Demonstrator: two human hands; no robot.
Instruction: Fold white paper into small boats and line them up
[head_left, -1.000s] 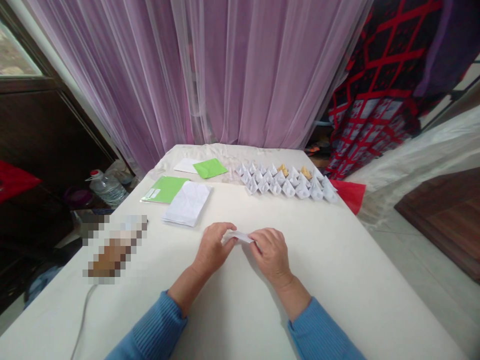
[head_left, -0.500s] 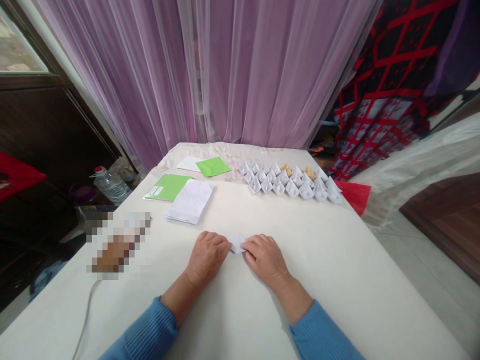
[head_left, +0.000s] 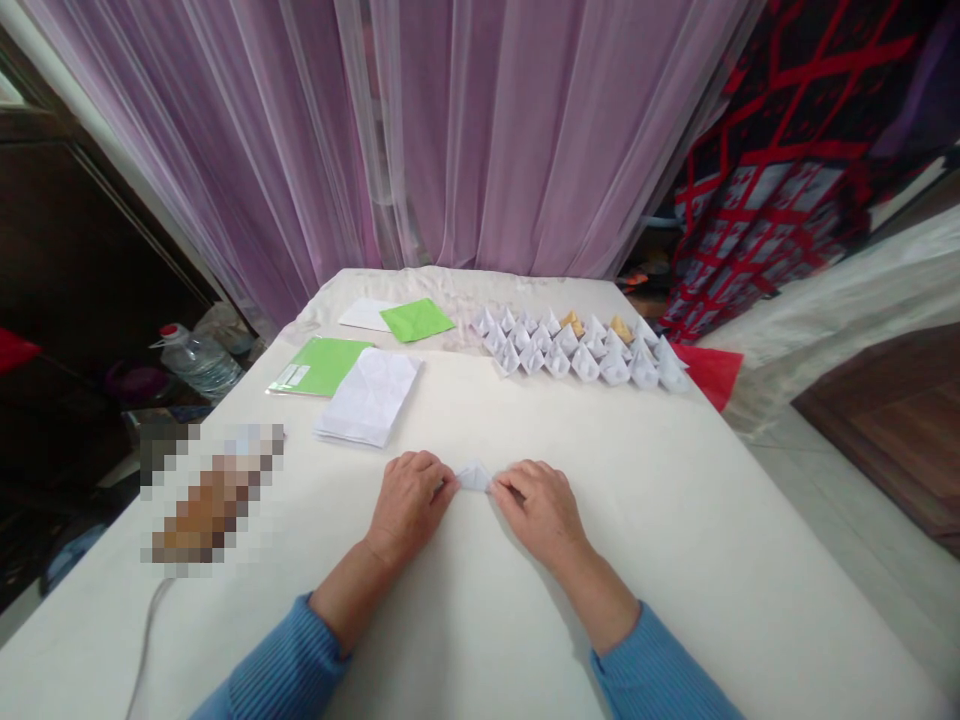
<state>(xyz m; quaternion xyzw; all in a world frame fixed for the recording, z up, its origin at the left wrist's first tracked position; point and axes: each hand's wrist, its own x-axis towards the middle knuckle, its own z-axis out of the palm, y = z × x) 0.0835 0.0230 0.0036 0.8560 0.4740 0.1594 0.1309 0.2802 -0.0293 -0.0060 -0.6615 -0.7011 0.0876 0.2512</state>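
Observation:
Between my two hands is a small folded white paper [head_left: 473, 477], low over the table and pointed at the top. My left hand [head_left: 411, 502] pinches its left corner between thumb and fingers. On the other side, my right hand [head_left: 541, 508] pinches the right corner in the same way. Beyond them, at the back right, stand rows of folded paper boats [head_left: 586, 362], most of them white, with a yellow paper boat [head_left: 620, 329] among them.
A stack of white paper [head_left: 371, 398] overlaps a green paper pack [head_left: 319, 365] at the left. Behind lies a green sheet [head_left: 417, 320] on white paper [head_left: 365, 314]. A pixelated object [head_left: 206, 500] with a cable [head_left: 150, 630] rests on the white table [head_left: 675, 560] at left.
The paper between my hands has gone from a diamond shape to a flatter, triangle-like one. My hands have moved slightly apart at its corners. The camera view has shifted a little.

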